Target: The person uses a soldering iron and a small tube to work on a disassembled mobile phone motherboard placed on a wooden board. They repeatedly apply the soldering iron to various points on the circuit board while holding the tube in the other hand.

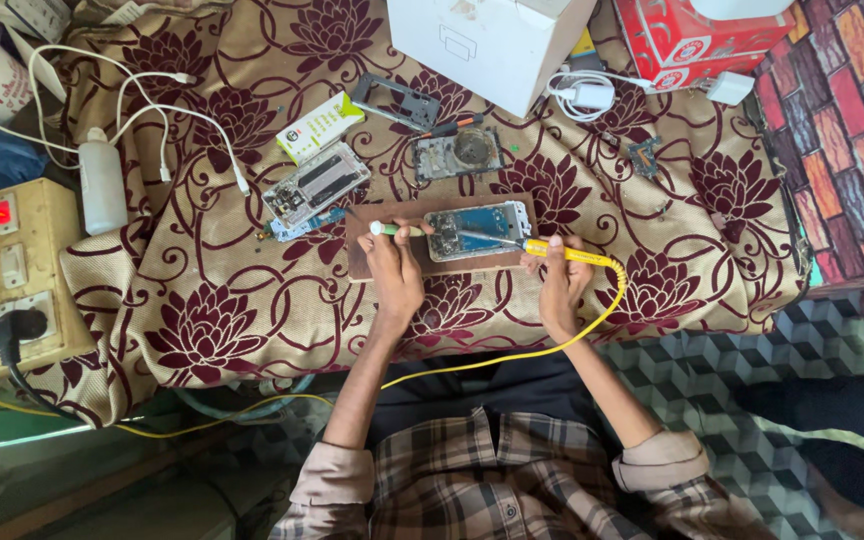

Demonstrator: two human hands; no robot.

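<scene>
The opened phone (479, 231) lies on a brown board (372, 262) on the floral-covered worktop (212, 300). Left hand (394, 270) grips a green-tipped tool (392, 229) left of the phone. Right hand (560, 280) grips the yellow soldering iron (562, 252); its tip is hard to distinguish over the phone's circuitry.

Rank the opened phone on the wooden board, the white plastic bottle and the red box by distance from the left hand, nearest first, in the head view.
From the left hand:
1. Opened phone, just right, on the board.
2. White plastic bottle, far left.
3. Red box, top right corner.
</scene>
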